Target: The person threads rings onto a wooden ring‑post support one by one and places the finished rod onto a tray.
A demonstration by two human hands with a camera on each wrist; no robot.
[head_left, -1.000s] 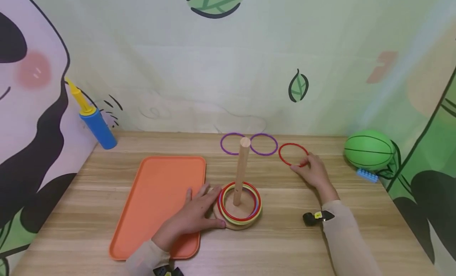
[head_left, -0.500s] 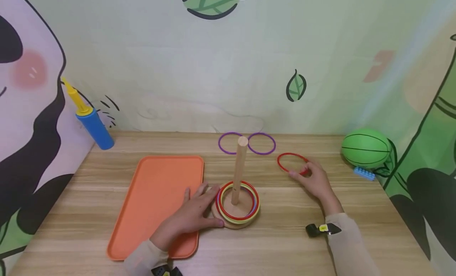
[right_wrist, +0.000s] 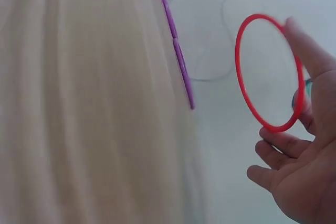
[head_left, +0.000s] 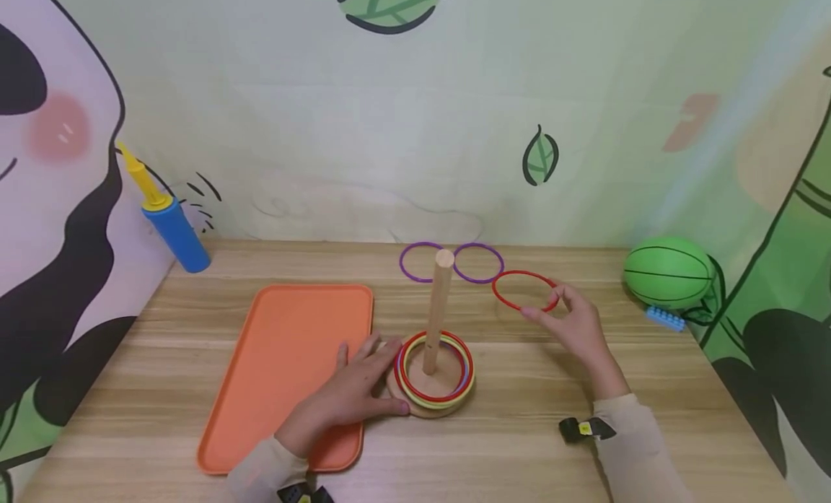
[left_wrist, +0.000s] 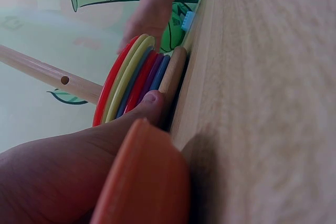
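Observation:
A red ring point(head_left: 496, 290) is pinched between thumb and fingers of my right hand point(head_left: 574, 326), raised above the table and also seen in the right wrist view. Left of it stands a wooden peg point(head_left: 438, 312) on a round wooden base point(head_left: 428, 409). Several coloured rings point(head_left: 470, 384) lie stacked around the peg; the left wrist view shows red, yellow, blue and purple ones. My left hand point(head_left: 344, 391) rests against the base's left side, thumb and forefinger spread along its edge. Two purple rings point(head_left: 479, 281) lie side by side near the table's back edge.
An orange tray point(head_left: 305, 322) lies on the left, partly beneath my left hand. At the back left stands a blue and yellow pump point(head_left: 177, 232). A green ball point(head_left: 669, 272) and a blue toy brick point(head_left: 665, 318) sit at the right edge.
My right hand has lifted the red ring off the table and carried it slightly nearer and to the left. My left hand stays at the base.

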